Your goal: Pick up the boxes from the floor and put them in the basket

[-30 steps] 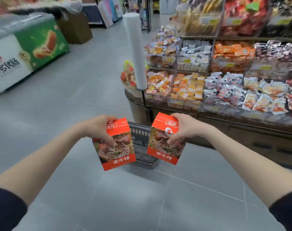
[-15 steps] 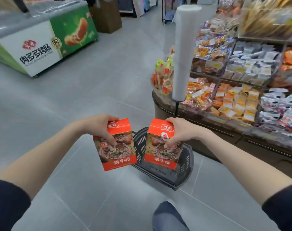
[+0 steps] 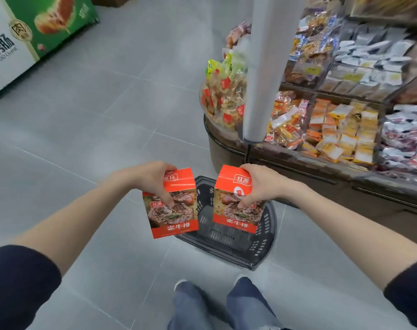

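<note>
Head camera, looking down: a person stands in a shop aisle on a grey tiled floor (image 3: 95, 120) with both bare forearms stretched forward, dark sleeves pushed up near the elbows.

The left hand (image 3: 152, 179) grips the top of a red box (image 3: 173, 214) printed with a photo of grilled meat, with its fingers curled over the upper edge and its thumb on the front. The right hand (image 3: 262, 186) grips a second, matching red box (image 3: 235, 210) in the same way. Both boxes are upright, side by side with a small gap between them, held in the air above a dark plastic basket (image 3: 267, 236).

The basket sits on the floor just in front of the person's jeans-clad legs (image 3: 245, 303), and its slotted bottom shows between and below the boxes.

To the right stands a display counter (image 3: 333, 129) piled with packaged snacks, with a white roll of plastic bags (image 3: 262, 79) on a pole at its near corner. A green-and-white freezer chest (image 3: 48, 27) stands at the far left.
</note>
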Demonstrator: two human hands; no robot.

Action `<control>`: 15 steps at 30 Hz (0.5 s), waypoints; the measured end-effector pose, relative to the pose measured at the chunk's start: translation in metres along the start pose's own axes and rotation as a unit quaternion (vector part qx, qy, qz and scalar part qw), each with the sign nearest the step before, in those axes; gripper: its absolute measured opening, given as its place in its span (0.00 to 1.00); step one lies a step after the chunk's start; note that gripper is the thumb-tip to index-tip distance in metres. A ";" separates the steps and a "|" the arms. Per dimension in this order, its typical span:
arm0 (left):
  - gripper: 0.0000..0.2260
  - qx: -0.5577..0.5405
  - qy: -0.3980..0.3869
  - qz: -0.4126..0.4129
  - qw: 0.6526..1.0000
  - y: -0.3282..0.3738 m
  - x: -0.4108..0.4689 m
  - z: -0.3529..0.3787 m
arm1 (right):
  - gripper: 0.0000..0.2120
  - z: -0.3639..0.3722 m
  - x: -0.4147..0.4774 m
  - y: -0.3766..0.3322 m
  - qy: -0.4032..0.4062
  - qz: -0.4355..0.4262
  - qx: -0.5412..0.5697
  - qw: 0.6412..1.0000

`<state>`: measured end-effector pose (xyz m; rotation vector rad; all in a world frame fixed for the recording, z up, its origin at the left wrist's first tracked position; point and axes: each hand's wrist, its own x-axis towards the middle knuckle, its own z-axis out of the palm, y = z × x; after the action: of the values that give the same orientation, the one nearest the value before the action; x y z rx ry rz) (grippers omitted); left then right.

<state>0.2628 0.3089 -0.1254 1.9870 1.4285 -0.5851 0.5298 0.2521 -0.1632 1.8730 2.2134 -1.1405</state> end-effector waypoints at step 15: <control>0.44 0.209 -0.047 0.200 0.956 -0.023 0.181 0.024 | 0.48 0.097 0.050 0.031 0.059 0.175 0.034 0.982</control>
<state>0.2990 0.4197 -0.2677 2.4519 0.8518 -0.8315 0.5016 0.2432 -0.2728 2.2934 1.8071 -1.0781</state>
